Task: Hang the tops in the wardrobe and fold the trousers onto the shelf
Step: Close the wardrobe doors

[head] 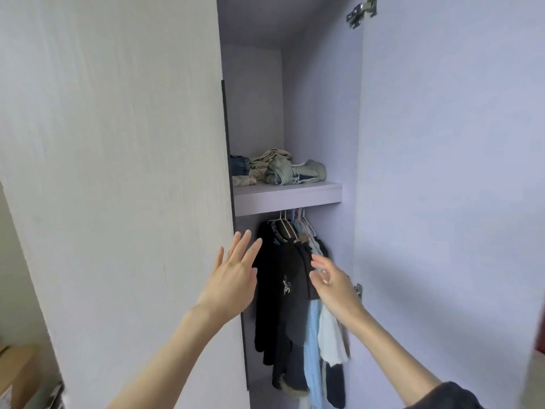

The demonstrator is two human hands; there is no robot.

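Hands reach into the wardrobe (442, 172): left hand (233, 276) and right hand (333, 283), each grip open and empty, near hung tops (283, 290); trousers (283, 169) lie on the shelf (289, 196).

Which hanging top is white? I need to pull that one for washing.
The short white top at the right end of the rail, just under the right hand. Beside it hangs a light blue top; the others are black.

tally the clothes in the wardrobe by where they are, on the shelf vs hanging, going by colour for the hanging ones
Trousers on the shelf: at least 3, partly hidden
Black tops, hanging: at least 2, overlapping
Light blue top: 1
White top: 1
Total: at least 7
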